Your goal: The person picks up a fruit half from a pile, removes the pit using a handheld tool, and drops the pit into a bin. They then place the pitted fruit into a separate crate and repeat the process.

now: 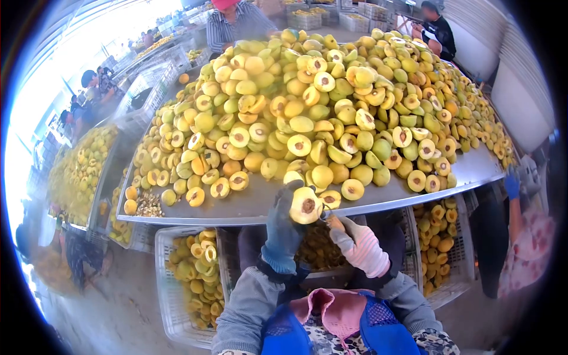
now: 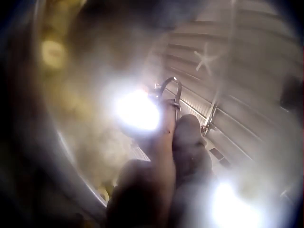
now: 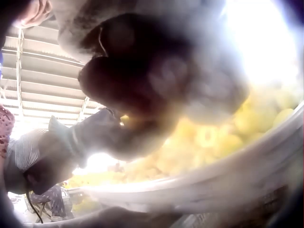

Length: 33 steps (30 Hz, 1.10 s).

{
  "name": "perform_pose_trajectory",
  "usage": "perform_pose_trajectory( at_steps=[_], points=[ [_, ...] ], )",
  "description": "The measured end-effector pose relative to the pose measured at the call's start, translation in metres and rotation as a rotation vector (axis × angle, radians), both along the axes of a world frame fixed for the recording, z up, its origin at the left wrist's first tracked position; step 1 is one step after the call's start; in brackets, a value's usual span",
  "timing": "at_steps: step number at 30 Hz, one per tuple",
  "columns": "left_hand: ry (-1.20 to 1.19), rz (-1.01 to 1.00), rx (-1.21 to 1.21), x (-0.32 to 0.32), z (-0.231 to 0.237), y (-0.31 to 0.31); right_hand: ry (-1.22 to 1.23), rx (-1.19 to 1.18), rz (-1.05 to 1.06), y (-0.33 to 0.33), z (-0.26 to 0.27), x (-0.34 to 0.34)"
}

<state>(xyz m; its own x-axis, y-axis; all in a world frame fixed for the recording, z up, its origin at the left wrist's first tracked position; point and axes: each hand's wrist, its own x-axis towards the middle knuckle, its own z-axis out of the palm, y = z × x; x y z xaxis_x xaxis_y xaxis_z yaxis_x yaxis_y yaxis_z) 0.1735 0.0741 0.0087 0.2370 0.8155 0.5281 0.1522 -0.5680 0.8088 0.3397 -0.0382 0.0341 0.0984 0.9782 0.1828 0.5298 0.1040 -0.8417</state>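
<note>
My left hand (image 1: 278, 234), in a blue-grey glove, holds a yellow peach half (image 1: 306, 206) just over the table's near edge, its cut face and brown stone hollow turned up. My right hand (image 1: 362, 245), in a pale glove with a pink striped cuff, grips a pitting tool by its wooden handle (image 1: 335, 223). The tool's bent metal loop (image 1: 324, 212) is right at the fruit's side. In the left wrist view the loop (image 2: 175, 85) stands out beyond the gloved fingers (image 2: 190, 142); glare hides much there. Dark, blurred fingers (image 3: 118, 90) fill the right wrist view.
A heap of halved peaches (image 1: 302, 124) covers the metal table (image 1: 248, 204). Below its edge stand plastic crates of fruit, one left (image 1: 168, 296) and one right (image 1: 455, 284). Small stones or scraps (image 1: 149, 204) lie at the table's left corner. Other people work around the table.
</note>
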Motion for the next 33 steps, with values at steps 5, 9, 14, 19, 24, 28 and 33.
perform_pose_trajectory(
  at_steps=[5,9,14,19,24,28,33],
  points=[
    [-0.263,-0.096,-0.241,0.01,0.03,-0.033,0.003,-0.06,0.003,0.002,0.0,-0.006],
    [-0.089,-0.046,-0.085,0.007,0.02,-0.04,-0.119,-0.093,0.015,-0.003,0.002,-0.005],
    [-0.193,-0.003,-0.325,0.018,0.04,-0.053,-0.114,-0.08,0.035,-0.002,-0.016,-0.007],
    [-0.006,0.069,-0.028,0.014,0.021,-0.048,-0.078,-0.144,0.068,-0.009,-0.014,-0.01],
    [0.107,0.124,0.191,0.013,0.034,-0.051,0.239,-0.139,0.118,-0.015,-0.005,-0.016],
    [-0.475,-0.36,-0.501,0.011,0.051,-0.048,0.73,-0.651,0.15,-0.028,0.028,-0.016],
    [-0.41,-0.493,-0.629,0.012,0.056,-0.04,0.606,-0.498,0.219,-0.026,0.024,-0.014]
  ],
)
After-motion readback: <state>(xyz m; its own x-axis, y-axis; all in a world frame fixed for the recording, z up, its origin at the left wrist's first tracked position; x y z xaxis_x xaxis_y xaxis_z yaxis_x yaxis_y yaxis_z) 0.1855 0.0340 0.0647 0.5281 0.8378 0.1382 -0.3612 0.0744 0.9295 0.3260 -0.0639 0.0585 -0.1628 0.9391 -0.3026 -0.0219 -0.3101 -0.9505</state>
